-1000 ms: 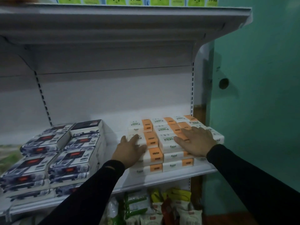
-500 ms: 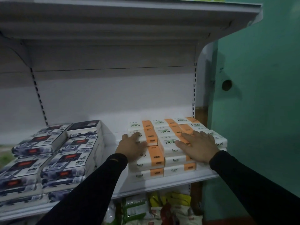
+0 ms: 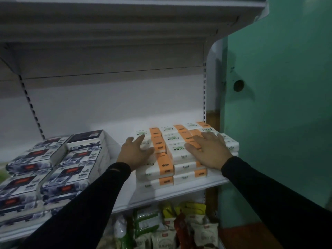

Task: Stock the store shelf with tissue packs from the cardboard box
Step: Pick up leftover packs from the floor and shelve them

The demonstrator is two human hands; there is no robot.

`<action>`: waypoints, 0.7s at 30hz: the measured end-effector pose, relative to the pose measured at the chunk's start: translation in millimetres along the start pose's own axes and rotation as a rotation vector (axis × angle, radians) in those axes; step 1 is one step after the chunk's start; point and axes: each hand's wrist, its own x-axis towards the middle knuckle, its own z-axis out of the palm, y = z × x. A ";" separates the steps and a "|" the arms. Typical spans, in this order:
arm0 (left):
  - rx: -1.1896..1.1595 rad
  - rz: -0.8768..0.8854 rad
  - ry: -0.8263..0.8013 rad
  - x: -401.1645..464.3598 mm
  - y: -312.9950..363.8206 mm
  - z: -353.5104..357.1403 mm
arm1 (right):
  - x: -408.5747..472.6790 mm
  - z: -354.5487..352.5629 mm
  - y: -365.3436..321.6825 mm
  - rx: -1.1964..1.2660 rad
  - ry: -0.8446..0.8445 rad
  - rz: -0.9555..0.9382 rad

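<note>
White tissue packs with orange bands (image 3: 179, 139) are stacked in layers at the right end of the white shelf (image 3: 172, 194). My left hand (image 3: 136, 152) lies flat on the left column of the stack, fingers spread. On the right side of the stack, my right hand (image 3: 209, 150) presses down with its palm and fingers apart. Neither hand grips a pack. The cardboard box is out of view.
Blue-and-white patterned packs (image 3: 59, 164) with red labels fill the left half of the shelf. Another shelf (image 3: 125, 18) hangs overhead. Bagged goods (image 3: 172, 229) sit on the level below. A green wall (image 3: 280, 105) borders the shelf on the right.
Both hands have stayed flat on the orange-banded stack, shifting only slightly. The camera has drifted a little to the left and down.
</note>
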 end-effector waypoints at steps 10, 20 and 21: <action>-0.052 0.478 0.040 -101.3 73.9 -5.4 | -124.6 -34.6 13.7 0.394 0.328 0.033; -0.135 0.721 -0.376 -221.7 144.3 150.7 | -342.2 59.6 123.8 0.452 0.284 0.517; -0.121 0.730 -0.437 -229.1 147.3 175.0 | -361.5 74.4 134.8 0.454 0.247 0.591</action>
